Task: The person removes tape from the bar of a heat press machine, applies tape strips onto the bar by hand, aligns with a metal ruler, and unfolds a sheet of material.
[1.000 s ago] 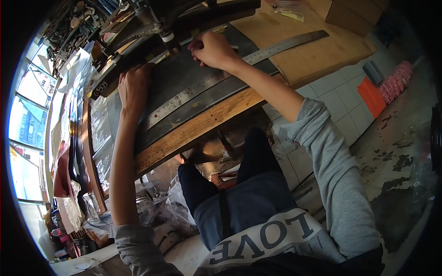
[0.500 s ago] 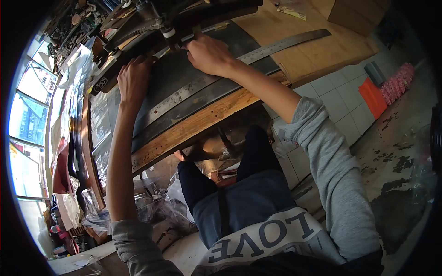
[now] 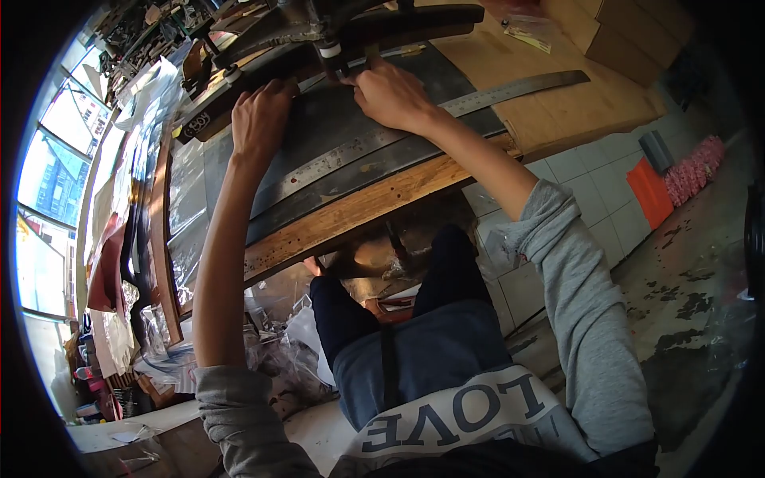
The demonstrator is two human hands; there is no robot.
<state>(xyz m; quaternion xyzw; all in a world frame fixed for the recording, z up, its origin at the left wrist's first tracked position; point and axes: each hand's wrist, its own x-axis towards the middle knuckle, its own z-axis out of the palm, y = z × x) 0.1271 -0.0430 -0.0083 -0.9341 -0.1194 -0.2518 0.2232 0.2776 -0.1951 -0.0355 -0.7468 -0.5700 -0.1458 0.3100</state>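
My left hand [image 3: 260,119] has its fingers curled at the near side of a long black machine bar [image 3: 209,119]. What the fingertips hold, if anything, is hidden. My right hand [image 3: 390,94] is closed with thumb and finger together, just below the machine's central post [image 3: 330,54]. Something small may be in that pinch, but I cannot make it out. Both hands are over a dark flat work surface [image 3: 323,119]. A long steel ruler [image 3: 323,162] lies across it on my side of the hands, running under my right forearm.
The table's wooden front edge [image 3: 358,209] runs above my knees. Brown board [image 3: 550,103] and a cardboard box [image 3: 637,36] are at the right. Plastic sheets and material strips [image 3: 111,263] crowd the left. An orange dustpan-like piece [image 3: 647,191] stands on the floor.
The whole scene has shifted right and slightly down as my head turned. Both hands keep about the same place and closed shape beside the black bar.
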